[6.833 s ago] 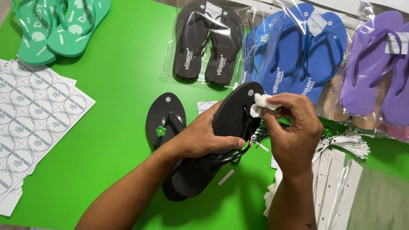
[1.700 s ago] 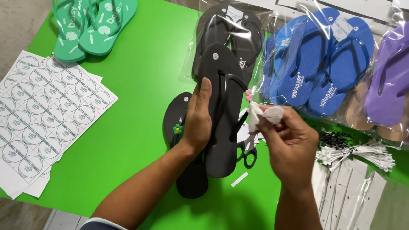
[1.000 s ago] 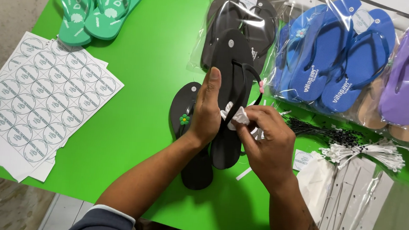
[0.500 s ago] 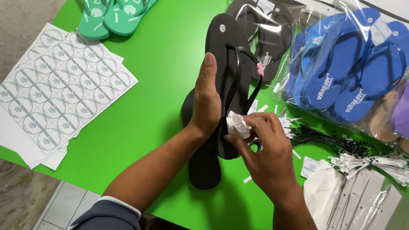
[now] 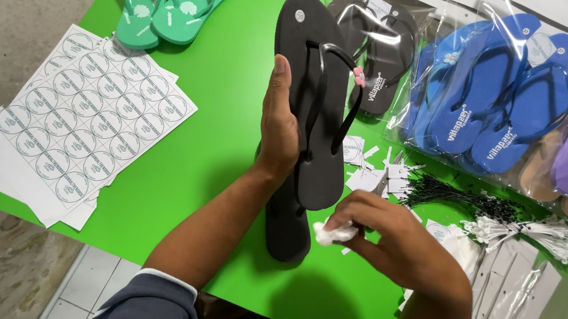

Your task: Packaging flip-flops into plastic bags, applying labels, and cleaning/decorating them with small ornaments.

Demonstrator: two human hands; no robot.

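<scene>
Plainly light, bendy foam: black flip-flop (image 5: 314, 108) held up on edge over the green table (image 5: 220, 115), sole against the left hand (image 5: 278, 129), fingers flat along one side, thumb hidden. Best taken mid-sole or by the strap; probably not slippery or fragile. Second black flip-flop (image 5: 287, 226) flat beneath. Right hand (image 5: 385, 243) pinched shut on a soft white wad (image 5: 332, 233). Counted: two loose black, two green flip-flops (image 5: 172, 2), three bagged pairs in full view, one top sticker sheet (image 5: 80, 122).

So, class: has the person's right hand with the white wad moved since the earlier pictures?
Yes. The right hand with the white wad has dropped from the black sandal's straps toward its heel end, nearer the table's near edge.
</scene>
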